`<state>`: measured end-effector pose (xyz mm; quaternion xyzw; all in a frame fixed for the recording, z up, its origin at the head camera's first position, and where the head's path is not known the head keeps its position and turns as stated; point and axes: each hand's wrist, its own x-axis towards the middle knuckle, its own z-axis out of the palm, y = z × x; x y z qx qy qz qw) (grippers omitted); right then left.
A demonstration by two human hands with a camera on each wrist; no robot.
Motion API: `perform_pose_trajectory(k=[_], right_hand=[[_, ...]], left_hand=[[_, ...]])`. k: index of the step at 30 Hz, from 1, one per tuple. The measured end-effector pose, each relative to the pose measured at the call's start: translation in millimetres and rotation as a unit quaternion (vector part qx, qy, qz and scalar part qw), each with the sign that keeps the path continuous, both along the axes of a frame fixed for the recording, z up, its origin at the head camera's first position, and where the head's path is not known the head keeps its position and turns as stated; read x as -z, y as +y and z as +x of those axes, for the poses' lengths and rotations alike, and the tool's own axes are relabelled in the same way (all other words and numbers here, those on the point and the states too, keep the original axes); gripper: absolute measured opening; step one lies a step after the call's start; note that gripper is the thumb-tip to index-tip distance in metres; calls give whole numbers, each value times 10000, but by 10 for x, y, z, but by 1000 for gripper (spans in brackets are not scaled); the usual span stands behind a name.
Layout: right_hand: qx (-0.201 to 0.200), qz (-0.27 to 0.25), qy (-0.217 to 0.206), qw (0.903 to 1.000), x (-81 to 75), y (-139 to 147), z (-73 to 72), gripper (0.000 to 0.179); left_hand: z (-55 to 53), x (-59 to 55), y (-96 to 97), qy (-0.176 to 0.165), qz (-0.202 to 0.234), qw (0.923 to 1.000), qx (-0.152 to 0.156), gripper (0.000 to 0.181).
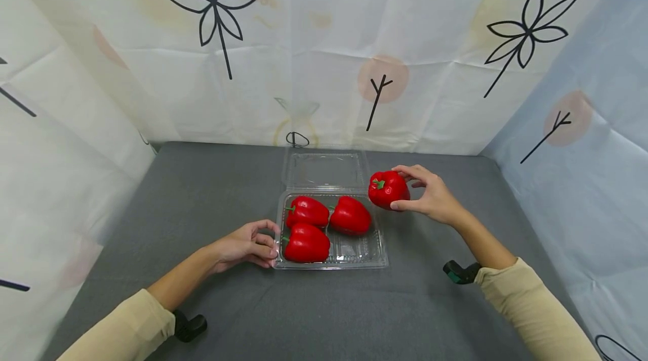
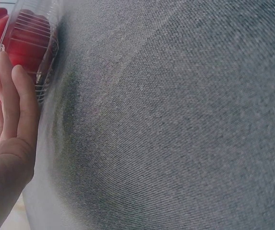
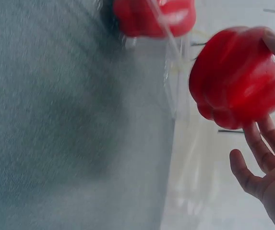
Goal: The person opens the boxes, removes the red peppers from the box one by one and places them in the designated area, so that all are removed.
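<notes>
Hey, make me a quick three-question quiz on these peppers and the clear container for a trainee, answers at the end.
1. True or false: the clear lid is open, on the far side of the tray.
2. How many red peppers lie in the tray?
3. Which hand holds the raised pepper? A: left; B: right; C: neither.

Key:
1. True.
2. Three.
3. B, the right hand.
</notes>
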<state>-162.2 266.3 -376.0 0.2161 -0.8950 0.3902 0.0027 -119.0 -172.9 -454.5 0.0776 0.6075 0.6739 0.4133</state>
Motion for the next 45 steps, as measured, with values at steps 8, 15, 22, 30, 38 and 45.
perform_pose_trajectory(k=[8,15,22,30,38,45], right_hand=[[1020,-203,364,9939,151,184,-103,65],[1926,-105,384,9805,284,366,-165,66],[2493,-58,249,9681,402,476,-185,68],[2899,-6,96,9570,498,566,-205,69],[3309,279,-102,9432,608,678,-226,72],[3688,471,-348,9277,642,751,-233,74]], left_hand=[[-1,-5,4,-9,-5,10000,-11,46],[-2,3,2,-13,32,10000,-12,45],[-3,6,0,2,10,10000,-1,47],[-7,23,-7,3,-15,10000,-20,47],[-9,25,-5,-4,-76,10000,-32,46],[-16,33,-2,-17,-78,10000,-33,45]])
